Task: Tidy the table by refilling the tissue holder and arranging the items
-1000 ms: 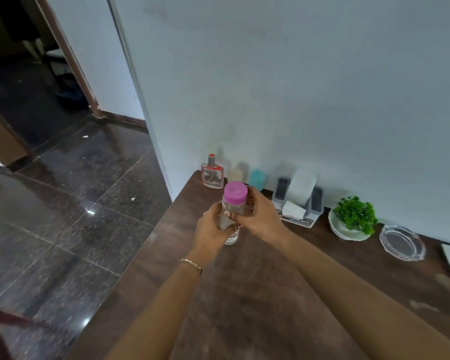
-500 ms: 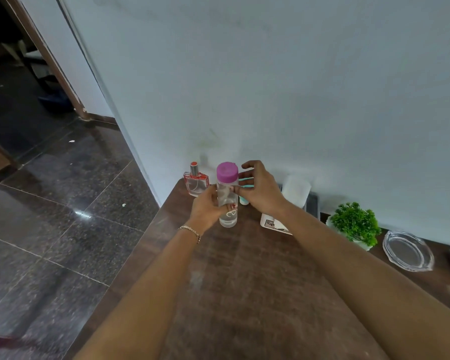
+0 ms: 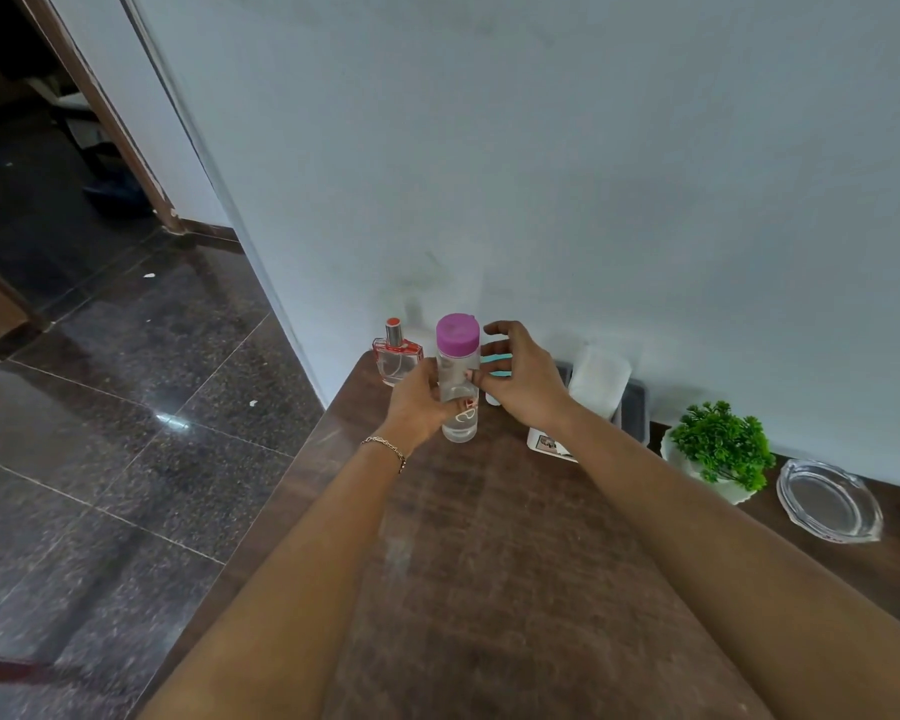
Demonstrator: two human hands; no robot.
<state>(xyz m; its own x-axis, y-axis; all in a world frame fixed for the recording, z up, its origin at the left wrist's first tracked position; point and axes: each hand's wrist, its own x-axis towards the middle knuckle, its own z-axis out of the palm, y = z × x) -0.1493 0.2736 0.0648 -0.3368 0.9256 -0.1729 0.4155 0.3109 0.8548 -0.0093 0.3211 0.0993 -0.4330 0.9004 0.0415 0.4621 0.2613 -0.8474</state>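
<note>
Pink-capped bottle [image 3: 457,387] upright toward the counter's [image 3: 489,563] 11 o'clock corner, your left hand [image 3: 419,402] with fingers curled round its body, your right hand [image 3: 520,376] at its 3 o'clock, fingers spread, holding nothing.

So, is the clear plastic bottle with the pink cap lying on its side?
No, the clear plastic bottle with the pink cap is upright, its cap on top, gripped by the left hand.

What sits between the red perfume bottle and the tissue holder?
Head view: the clear pink-capped bottle in the left hand, the right hand, a teal item.
</note>
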